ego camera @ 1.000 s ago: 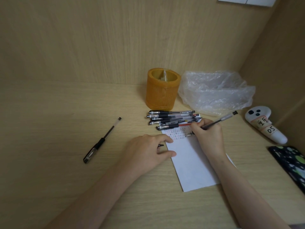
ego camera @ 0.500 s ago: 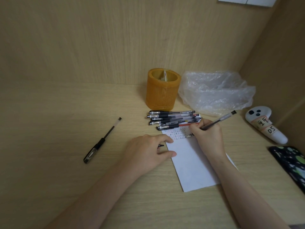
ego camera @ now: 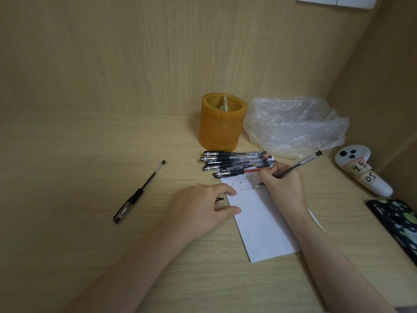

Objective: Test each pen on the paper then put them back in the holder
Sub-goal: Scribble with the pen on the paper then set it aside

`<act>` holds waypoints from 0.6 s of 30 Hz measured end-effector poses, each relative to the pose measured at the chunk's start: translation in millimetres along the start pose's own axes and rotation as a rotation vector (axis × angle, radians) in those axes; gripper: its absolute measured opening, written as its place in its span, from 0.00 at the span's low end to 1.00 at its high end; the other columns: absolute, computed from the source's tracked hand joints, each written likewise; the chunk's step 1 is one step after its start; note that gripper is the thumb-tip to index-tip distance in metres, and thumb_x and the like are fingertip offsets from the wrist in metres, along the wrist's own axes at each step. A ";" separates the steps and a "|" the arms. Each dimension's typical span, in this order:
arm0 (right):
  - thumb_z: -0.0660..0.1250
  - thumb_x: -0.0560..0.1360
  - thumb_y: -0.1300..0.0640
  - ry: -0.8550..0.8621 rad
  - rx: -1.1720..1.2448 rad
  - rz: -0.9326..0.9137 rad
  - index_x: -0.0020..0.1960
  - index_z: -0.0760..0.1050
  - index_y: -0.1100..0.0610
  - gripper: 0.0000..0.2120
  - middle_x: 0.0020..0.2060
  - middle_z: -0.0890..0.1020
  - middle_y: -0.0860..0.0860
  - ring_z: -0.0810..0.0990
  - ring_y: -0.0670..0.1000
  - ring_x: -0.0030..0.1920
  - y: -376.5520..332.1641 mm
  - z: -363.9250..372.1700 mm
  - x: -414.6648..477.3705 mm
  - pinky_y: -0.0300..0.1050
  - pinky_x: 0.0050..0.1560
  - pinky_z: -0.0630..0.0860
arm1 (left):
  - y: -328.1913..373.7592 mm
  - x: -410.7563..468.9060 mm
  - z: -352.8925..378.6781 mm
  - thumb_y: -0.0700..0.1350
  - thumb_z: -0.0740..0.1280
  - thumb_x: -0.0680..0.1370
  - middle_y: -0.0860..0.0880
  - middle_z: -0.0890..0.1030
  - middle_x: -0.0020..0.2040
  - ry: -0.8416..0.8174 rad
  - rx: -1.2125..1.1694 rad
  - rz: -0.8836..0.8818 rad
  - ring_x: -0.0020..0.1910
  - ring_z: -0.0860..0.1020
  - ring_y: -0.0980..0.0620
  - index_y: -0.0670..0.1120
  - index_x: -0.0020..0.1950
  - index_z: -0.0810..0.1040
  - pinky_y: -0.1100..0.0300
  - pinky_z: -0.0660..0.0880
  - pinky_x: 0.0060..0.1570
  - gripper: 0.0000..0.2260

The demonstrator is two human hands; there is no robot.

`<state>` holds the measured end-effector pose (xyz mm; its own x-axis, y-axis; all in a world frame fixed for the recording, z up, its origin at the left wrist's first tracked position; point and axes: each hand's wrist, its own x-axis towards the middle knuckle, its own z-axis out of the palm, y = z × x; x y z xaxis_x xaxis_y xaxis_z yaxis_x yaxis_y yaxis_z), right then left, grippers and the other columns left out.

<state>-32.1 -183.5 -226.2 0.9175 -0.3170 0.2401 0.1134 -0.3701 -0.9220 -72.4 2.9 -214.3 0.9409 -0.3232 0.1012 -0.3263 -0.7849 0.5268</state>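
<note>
One counter carries everything. The holder stands empty of pens, so no return is judged done. The paper, pinned by the left hand with its grip closed over a small dark cap, bears several rows of marks. Pens lie bundled beside it. The right hand is closed around a pen, tip on the paper. A lone pen lies well apart.

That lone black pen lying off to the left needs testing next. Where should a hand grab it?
Grip the lone black pen at its dark rubber grip section mid-barrel, coming from above: it lies flat on the wooden desk, apart from everything, capped end nearer.
</note>
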 end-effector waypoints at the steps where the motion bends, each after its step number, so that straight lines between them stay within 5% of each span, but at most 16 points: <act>1: 0.67 0.71 0.67 0.000 -0.003 -0.001 0.30 0.70 0.62 0.12 0.23 0.71 0.52 0.66 0.40 0.21 -0.7 0.1 -0.2 0.30 0.25 0.62 | 0.2 0.1 -0.1 0.66 0.64 0.71 0.59 0.71 0.30 -0.001 0.001 0.000 0.38 0.73 0.60 0.64 0.59 0.73 0.60 0.74 0.44 0.18; 18: 0.67 0.71 0.68 0.023 0.025 0.012 0.31 0.68 0.61 0.12 0.17 0.70 0.44 0.66 0.41 0.20 0.4 0.2 -0.1 0.30 0.23 0.61 | 0.1 -0.2 -0.3 0.64 0.65 0.71 0.59 0.71 0.28 -0.009 -0.013 -0.013 0.31 0.69 0.64 0.64 0.58 0.74 0.60 0.74 0.42 0.16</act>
<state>-32.1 -183.5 -226.7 0.9100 -0.3413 0.2354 0.1122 -0.3440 -0.9322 -72.7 3.0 -214.0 0.9442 -0.3176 0.0870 -0.3128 -0.7823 0.5387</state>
